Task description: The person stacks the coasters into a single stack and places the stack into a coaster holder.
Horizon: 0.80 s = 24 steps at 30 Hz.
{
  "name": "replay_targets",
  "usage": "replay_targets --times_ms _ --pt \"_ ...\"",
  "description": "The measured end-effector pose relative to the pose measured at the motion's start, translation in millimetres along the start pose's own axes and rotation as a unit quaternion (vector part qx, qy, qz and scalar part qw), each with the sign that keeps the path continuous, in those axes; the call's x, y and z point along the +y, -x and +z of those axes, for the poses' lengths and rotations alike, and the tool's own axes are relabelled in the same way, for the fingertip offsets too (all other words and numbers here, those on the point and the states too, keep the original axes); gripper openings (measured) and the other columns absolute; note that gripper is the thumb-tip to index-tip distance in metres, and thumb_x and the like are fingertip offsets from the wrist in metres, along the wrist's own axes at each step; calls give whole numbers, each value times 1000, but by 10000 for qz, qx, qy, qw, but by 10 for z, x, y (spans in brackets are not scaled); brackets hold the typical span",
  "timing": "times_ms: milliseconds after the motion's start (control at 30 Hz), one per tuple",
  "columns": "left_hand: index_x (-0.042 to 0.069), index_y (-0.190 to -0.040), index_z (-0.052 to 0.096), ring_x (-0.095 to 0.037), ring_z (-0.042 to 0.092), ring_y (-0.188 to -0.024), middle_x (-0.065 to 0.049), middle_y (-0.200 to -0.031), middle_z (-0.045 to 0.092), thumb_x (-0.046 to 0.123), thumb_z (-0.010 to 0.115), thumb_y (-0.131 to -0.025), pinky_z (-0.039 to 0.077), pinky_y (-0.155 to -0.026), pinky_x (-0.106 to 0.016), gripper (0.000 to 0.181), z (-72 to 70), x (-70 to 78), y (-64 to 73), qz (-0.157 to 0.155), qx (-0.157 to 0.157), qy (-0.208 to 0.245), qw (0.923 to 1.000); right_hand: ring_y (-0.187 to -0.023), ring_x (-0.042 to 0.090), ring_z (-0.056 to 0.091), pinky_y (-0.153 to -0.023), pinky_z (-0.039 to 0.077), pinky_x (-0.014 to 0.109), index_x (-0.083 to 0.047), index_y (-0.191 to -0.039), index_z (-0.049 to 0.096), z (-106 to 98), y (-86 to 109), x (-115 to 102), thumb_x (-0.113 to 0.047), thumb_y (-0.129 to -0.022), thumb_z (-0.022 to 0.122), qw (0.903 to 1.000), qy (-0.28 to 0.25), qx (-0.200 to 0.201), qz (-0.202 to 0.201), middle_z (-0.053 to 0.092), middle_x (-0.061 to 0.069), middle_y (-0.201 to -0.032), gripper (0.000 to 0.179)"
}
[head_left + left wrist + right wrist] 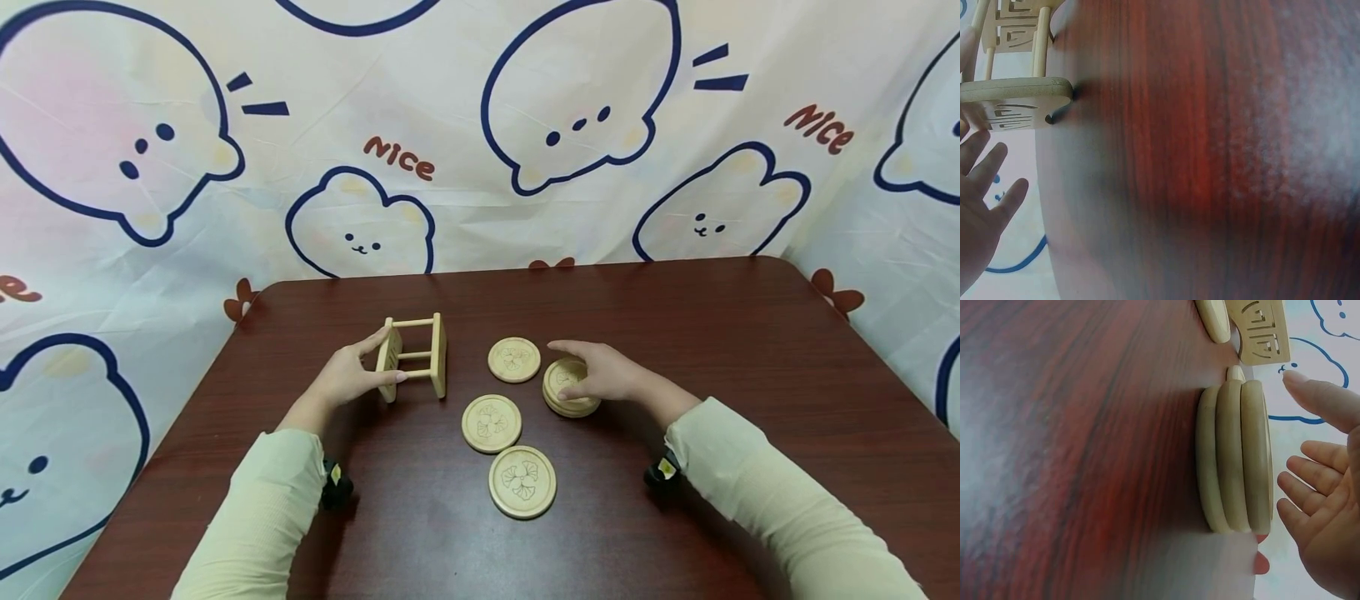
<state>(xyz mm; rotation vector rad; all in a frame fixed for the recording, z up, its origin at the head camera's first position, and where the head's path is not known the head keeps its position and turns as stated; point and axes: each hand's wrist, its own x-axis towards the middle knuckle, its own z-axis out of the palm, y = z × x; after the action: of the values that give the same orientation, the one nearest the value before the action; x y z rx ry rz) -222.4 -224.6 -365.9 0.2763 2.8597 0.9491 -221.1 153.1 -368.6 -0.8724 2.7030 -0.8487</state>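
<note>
A small wooden coaster rack (436, 354), with cut-out side panels joined by round rods, stands on the left of the table. My left hand (351, 372) grips its left panel between thumb and forefinger; the other fingers (1009, 203) spread loosely below the panel in the left wrist view. A stack of three round wooden coasters (1232, 456) lies at the right. Over this stack hovers my right hand (609, 372), thumb and fingers extended on either side of it. In the right wrist view, a gap shows between its fingers and the top coaster.
Three single coasters with a carved leaf pattern lie flat between the hands: one at the back (513, 360), one in the middle (491, 423), one nearest me (522, 482). The dark wooden table (420, 533) ends at a patterned cloth (465, 217) behind.
</note>
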Motion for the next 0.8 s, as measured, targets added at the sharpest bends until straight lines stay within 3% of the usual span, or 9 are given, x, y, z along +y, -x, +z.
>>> replay_targets --times_ms 500,800 --pt "23 -138 21 -33 31 -119 -15 -137 26 58 65 -62 31 -89 -48 95 -7 6 6 -78 -83 157 9998 -120 28 31 -94 26 43 -3 -131 36 42 -252 -87 -25 -71 71 9994 -219 -235 88 38 12 -131 73" --pt "25 -138 21 -32 32 -118 -15 -137 26 58 65 -62 32 -89 -47 94 -5 9 13 -104 -68 121 9998 -120 28 30 -95 26 42 -3 -132 34 78 -386 -112 -24 -70 72 9981 -310 -391 356 37 13 -131 75"
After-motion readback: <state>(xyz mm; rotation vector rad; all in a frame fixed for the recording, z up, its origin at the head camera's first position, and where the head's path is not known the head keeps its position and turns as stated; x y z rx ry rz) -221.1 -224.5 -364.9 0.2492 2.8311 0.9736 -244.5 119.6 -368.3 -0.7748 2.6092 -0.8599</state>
